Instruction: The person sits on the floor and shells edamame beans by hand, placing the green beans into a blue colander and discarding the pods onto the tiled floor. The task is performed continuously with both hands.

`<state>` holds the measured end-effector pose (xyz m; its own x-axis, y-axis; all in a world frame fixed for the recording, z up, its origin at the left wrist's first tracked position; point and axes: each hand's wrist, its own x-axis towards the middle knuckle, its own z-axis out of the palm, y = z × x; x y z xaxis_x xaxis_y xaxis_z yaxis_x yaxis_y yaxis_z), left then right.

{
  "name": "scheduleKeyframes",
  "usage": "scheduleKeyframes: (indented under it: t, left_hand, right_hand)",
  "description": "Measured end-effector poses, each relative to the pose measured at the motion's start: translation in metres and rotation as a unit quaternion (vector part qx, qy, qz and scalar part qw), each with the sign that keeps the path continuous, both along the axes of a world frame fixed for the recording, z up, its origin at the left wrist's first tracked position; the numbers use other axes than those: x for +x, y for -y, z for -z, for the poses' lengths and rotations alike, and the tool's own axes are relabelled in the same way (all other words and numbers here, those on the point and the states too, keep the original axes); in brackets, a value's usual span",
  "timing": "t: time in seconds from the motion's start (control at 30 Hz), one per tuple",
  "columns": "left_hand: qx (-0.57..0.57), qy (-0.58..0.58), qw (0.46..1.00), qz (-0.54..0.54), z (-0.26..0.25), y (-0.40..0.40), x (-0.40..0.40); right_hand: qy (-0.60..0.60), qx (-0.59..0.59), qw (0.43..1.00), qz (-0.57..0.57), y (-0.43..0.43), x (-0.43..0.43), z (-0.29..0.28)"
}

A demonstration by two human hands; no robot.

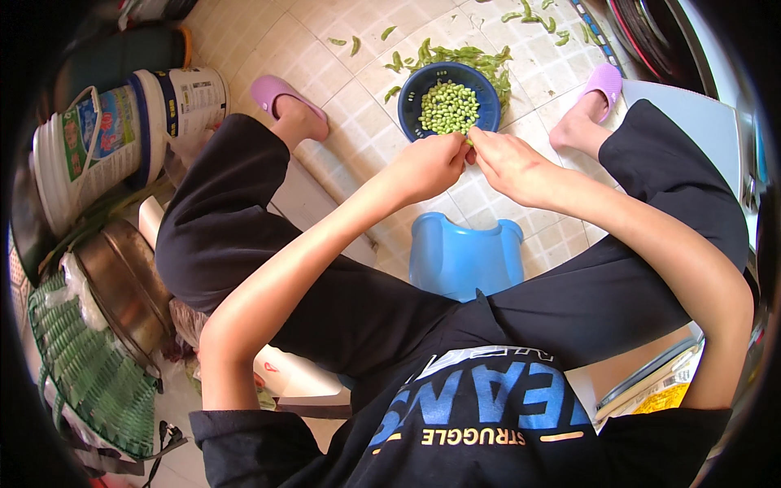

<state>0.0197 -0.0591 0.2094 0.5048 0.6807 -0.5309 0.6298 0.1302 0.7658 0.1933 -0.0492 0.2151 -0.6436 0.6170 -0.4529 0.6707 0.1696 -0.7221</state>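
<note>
My left hand (430, 165) and my right hand (509, 161) meet at the fingertips over the near rim of a dark blue plastic bowl (407, 110). Both hold a small green soybean pod (469, 142) between the fingers; most of it is hidden by them. Shelled green beans (450, 108) lie in the bowl. Green pods (488, 61) are heaped on the tiled floor along the bowl's far and right sides.
A blue plastic stool (467, 253) stands between my legs. Loose pods (531, 18) lie farther off. White plastic buckets (195, 100), a metal pot (125, 280) and a green woven basket (91, 360) are at the left. A pale panel (695, 122) stands by my right leg.
</note>
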Motion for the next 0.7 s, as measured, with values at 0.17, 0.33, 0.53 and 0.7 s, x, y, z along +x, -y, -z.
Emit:
scheduleKeyframes:
  t: [0.17, 0.33, 0.53, 0.7]
  left_hand:
    - [0.054, -0.039, 0.997, 0.032, 0.007, -0.003, 0.001]
    - [0.054, -0.005, 0.997, -0.05, 0.007, 0.004, 0.013]
    - [0.148, -0.033, 0.988, -0.037, 0.005, 0.002, 0.011]
    - [0.125, -0.016, 0.992, 0.003, 0.008, -0.005, 0.002]
  right_hand:
    - [0.008, -0.006, 0.998, 0.058, -0.001, -0.006, -0.002]
    - [0.032, -0.004, 0.994, 0.1, 0.005, -0.005, 0.003]
    - [0.018, 0.236, 0.97, -0.062, -0.006, 0.002, 0.008]
    - [0.006, 0.232, 0.97, -0.071, -0.01, 0.003, 0.01]
